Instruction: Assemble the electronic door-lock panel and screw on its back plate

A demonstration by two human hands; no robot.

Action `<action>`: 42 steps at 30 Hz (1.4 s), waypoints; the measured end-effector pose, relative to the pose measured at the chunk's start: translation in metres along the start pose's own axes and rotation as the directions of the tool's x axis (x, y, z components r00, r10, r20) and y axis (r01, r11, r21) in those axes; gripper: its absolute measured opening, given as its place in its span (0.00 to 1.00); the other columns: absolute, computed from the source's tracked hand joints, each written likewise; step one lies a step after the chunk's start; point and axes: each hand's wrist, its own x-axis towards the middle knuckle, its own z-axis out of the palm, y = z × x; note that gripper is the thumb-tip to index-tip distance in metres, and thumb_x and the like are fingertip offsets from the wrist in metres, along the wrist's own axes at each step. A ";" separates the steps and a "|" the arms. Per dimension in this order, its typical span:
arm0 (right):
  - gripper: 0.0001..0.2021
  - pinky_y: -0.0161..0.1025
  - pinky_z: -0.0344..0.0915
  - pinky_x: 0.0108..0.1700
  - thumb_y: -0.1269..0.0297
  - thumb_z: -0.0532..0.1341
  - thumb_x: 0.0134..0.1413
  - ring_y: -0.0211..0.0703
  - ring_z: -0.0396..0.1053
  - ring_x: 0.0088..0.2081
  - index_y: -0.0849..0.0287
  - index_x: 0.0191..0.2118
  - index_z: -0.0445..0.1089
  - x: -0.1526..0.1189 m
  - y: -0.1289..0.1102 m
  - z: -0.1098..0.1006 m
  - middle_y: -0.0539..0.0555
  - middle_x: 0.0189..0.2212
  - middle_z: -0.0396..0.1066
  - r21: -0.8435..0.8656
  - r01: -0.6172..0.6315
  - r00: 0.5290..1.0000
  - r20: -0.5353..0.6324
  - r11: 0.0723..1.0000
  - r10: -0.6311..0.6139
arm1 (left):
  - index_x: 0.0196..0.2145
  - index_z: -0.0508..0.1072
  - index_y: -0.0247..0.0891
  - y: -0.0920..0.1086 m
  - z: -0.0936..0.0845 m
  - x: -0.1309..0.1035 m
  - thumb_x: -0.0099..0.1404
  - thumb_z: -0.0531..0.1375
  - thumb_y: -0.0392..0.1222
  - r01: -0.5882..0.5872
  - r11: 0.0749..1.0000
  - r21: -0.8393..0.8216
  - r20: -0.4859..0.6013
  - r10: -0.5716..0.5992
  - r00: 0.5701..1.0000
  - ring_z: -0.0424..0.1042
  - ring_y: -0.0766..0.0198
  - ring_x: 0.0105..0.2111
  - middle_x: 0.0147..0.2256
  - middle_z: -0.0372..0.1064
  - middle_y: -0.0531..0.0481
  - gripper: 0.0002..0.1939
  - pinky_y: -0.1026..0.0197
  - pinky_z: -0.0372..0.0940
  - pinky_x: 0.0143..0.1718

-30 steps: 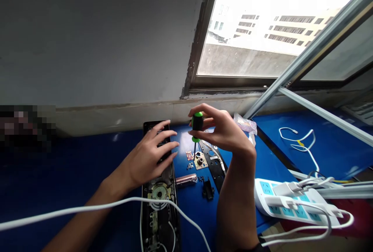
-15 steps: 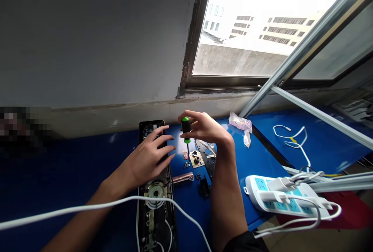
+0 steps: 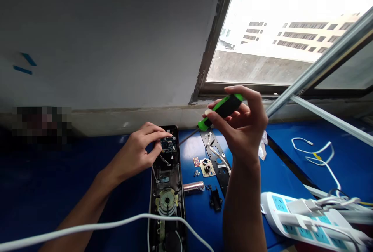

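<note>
My right hand [image 3: 244,124] grips a green and black screwdriver [image 3: 223,109], tilted so that its shaft slants down left to the right edge of a long black device housing [image 3: 181,182]. Inside the housing's top end sits a dark circuit board [image 3: 168,145]. Over the board's left side is my left hand [image 3: 144,145], fingers bent and thumb apart from the index finger, with nothing visible between them. Lower in the housing is a round metal part [image 3: 167,200]. Whether the screwdriver tip touches anything is too small to tell.
Right of the housing lie a metal plate [image 3: 207,168], a small red board [image 3: 196,162], tiny screws [image 3: 197,173], a copper-coloured cylinder [image 3: 194,187], a black bracket [image 3: 216,200] and a perforated black panel [image 3: 219,160]. A white cable [image 3: 116,224] crosses the foreground; a power strip [image 3: 305,215] stands right.
The screwdriver has gone from upright over the loose parts to slanting toward the housing. My left hand has shifted to the housing's left side, uncovering the circuit board. The view has shifted too.
</note>
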 end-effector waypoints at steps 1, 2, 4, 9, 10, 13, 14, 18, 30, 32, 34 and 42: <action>0.22 0.46 0.84 0.43 0.65 0.72 0.58 0.47 0.81 0.43 0.47 0.55 0.66 0.001 0.001 0.004 0.49 0.39 0.77 0.011 0.047 0.998 -0.047 0.999 -0.046 | 0.51 0.81 0.40 0.000 0.001 -0.001 0.73 0.56 0.35 0.004 1.000 -0.019 0.010 -0.004 1.000 0.76 0.57 0.48 0.47 0.77 0.46 0.15 0.55 0.74 0.52; 0.22 0.46 0.84 0.43 0.66 0.72 0.57 0.47 0.81 0.43 0.46 0.54 0.66 0.001 0.002 0.008 0.48 0.39 0.77 0.018 0.087 0.993 -0.077 0.996 -0.086 | 0.51 0.81 0.40 -0.001 0.002 -0.001 0.73 0.58 0.36 0.007 0.999 -0.035 0.018 -0.006 1.000 0.76 0.56 0.48 0.47 0.78 0.45 0.15 0.55 0.75 0.52; 0.22 0.46 0.84 0.41 0.68 0.71 0.57 0.47 0.81 0.42 0.46 0.54 0.66 0.002 0.005 0.013 0.48 0.39 0.76 0.018 0.133 0.987 -0.096 0.991 -0.130 | 0.52 0.81 0.39 -0.001 0.005 -0.002 0.73 0.60 0.38 0.015 0.998 -0.060 0.024 -0.013 1.000 0.77 0.56 0.47 0.48 0.78 0.44 0.14 0.54 0.75 0.51; 0.22 0.46 0.84 0.41 0.68 0.70 0.59 0.48 0.81 0.42 0.46 0.55 0.65 0.002 0.008 0.018 0.50 0.39 0.76 -0.025 0.153 0.985 -0.072 0.988 -0.154 | 0.48 0.83 0.39 -0.003 0.013 -0.001 0.74 0.64 0.44 0.058 0.992 -0.116 -0.036 -0.063 0.997 0.79 0.56 0.44 0.43 0.81 0.45 0.11 0.55 0.75 0.47; 0.22 0.47 0.84 0.40 0.68 0.70 0.59 0.48 0.81 0.42 0.46 0.55 0.65 0.002 0.008 0.019 0.49 0.39 0.76 -0.034 0.148 0.986 -0.069 0.988 -0.150 | 0.47 0.83 0.39 -0.004 0.014 -0.001 0.74 0.64 0.44 0.066 0.990 -0.128 -0.051 -0.073 0.996 0.79 0.57 0.42 0.42 0.81 0.45 0.10 0.56 0.75 0.46; 0.22 0.46 0.84 0.40 0.68 0.71 0.57 0.48 0.81 0.42 0.46 0.54 0.66 0.003 0.008 0.020 0.49 0.39 0.77 -0.017 0.140 0.987 -0.081 0.990 -0.141 | 0.44 0.85 0.39 -0.005 0.017 -0.001 0.74 0.65 0.41 0.091 0.982 -0.166 -0.068 -0.104 0.992 0.80 0.59 0.39 0.39 0.82 0.46 0.07 0.57 0.75 0.43; 0.22 0.46 0.84 0.40 0.68 0.72 0.57 0.48 0.81 0.42 0.47 0.53 0.67 0.003 0.008 0.021 0.49 0.39 0.77 -0.003 0.140 0.986 -0.086 0.990 -0.140 | 0.44 0.85 0.39 -0.005 0.017 -0.001 0.73 0.66 0.41 0.104 0.979 -0.177 -0.067 -0.117 0.991 0.80 0.59 0.38 0.39 0.82 0.46 0.07 0.58 0.74 0.43; 0.21 0.44 0.84 0.40 0.67 0.72 0.57 0.47 0.82 0.41 0.47 0.53 0.67 0.003 0.008 0.021 0.49 0.38 0.77 -0.008 0.146 0.985 -0.089 0.989 -0.147 | 0.42 0.85 0.41 -0.006 0.018 -0.002 0.69 0.69 0.40 0.176 0.962 -0.207 -0.062 -0.193 0.979 0.81 0.60 0.35 0.37 0.83 0.49 0.05 0.59 0.74 0.41; 0.22 0.45 0.85 0.42 0.65 0.71 0.60 0.48 0.81 0.44 0.46 0.56 0.65 0.001 0.016 0.022 0.50 0.40 0.76 -0.052 0.081 0.994 -0.074 0.995 -0.085 | 0.46 0.85 0.42 -0.005 0.016 -0.002 0.69 0.68 0.38 0.132 0.963 -0.234 -0.046 -0.146 0.988 0.81 0.60 0.38 0.39 0.82 0.48 0.09 0.60 0.74 0.41; 0.22 0.46 0.85 0.42 0.64 0.70 0.61 0.48 0.81 0.43 0.46 0.57 0.64 0.002 0.017 0.020 0.50 0.40 0.76 -0.087 0.071 0.996 -0.048 0.994 -0.075 | 0.46 0.85 0.41 -0.005 0.016 -0.002 0.69 0.68 0.37 0.099 0.967 -0.237 -0.043 -0.112 0.993 0.81 0.61 0.38 0.40 0.82 0.48 0.09 0.61 0.74 0.40; 0.23 0.47 0.85 0.43 0.63 0.70 0.62 0.48 0.82 0.43 0.45 0.58 0.63 0.003 0.018 0.018 0.50 0.40 0.76 -0.112 0.062 0.998 -0.015 0.992 -0.064 | 0.47 0.85 0.41 -0.006 0.016 -0.003 0.69 0.68 0.36 0.074 0.968 -0.241 -0.034 -0.085 0.996 0.81 0.61 0.38 0.40 0.81 0.48 0.10 0.62 0.75 0.40; 0.22 0.44 0.84 0.39 0.63 0.74 0.57 0.45 0.80 0.39 0.46 0.53 0.66 0.001 0.015 0.030 0.49 0.37 0.75 -0.067 0.020 0.983 -0.179 0.998 -0.032 | 0.47 0.85 0.40 -0.006 0.017 -0.003 0.69 0.68 0.36 0.064 0.969 -0.238 -0.033 -0.074 0.997 0.81 0.61 0.37 0.40 0.81 0.47 0.10 0.62 0.75 0.40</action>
